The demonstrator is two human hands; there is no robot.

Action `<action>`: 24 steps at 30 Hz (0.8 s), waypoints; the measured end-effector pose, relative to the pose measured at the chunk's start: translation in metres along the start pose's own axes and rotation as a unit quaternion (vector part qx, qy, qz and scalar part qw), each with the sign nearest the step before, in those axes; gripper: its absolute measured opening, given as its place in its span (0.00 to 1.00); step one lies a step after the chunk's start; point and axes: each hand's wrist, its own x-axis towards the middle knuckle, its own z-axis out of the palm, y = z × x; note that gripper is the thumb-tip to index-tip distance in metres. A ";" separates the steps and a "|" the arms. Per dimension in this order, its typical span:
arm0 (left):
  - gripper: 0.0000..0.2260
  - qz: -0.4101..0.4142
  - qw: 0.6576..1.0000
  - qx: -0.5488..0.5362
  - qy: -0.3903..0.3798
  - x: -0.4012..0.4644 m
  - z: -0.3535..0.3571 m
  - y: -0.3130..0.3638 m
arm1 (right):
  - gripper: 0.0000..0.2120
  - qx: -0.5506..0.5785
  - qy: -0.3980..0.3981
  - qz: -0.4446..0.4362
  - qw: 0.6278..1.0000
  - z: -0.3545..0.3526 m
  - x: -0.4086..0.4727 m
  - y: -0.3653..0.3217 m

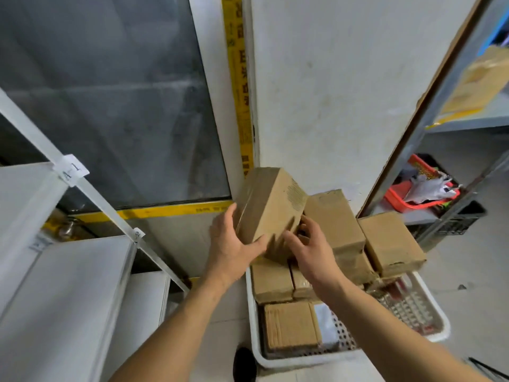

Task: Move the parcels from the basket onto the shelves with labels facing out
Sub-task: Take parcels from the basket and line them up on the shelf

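Two bare forearms are seen nearest, reaching forward over the white perforated plastic basket (429,315) on the floor, where several brown cardboard parcels (292,326) are stacked. Above the stack, a taped brown cardboard box (268,205) is held tilted. It is grasped at its left side by the left hand (234,244), while the right hand (311,249) is curled round its lower right corner. The box is judged stiff and rather light; the glossy tape may be slippery, so the bare cardboard edges are better gripped. The white metal shelves (68,285) stand at the left.
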 end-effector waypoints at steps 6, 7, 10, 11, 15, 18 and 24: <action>0.56 0.118 0.979 0.144 0.079 -0.033 0.010 0.029 | 0.22 0.138 -0.170 -0.009 0.976 -0.007 -0.031 -0.043; 0.56 0.129 0.980 0.130 0.073 -0.039 0.009 0.031 | 0.23 0.161 -0.186 -0.006 0.969 -0.011 -0.028 -0.045; 0.48 0.138 0.989 0.041 0.045 -0.061 0.003 0.041 | 0.28 0.200 -0.219 0.019 0.955 -0.020 -0.018 -0.052; 0.45 0.141 0.989 0.016 0.035 -0.068 0.001 0.045 | 0.28 0.200 -0.222 0.017 0.954 -0.022 -0.015 -0.052; 0.35 0.110 0.993 -0.039 -0.029 -0.082 -0.008 0.058 | 0.23 0.192 -0.200 0.003 0.961 -0.022 -0.010 -0.055; 0.32 0.083 0.990 -0.085 -0.070 -0.081 -0.022 0.054 | 0.30 0.166 -0.196 0.002 0.967 -0.019 -0.006 -0.055; 0.30 0.019 0.994 -0.067 0.081 -0.061 -0.060 0.034 | 0.25 0.193 -0.238 0.054 0.950 -0.005 0.000 -0.053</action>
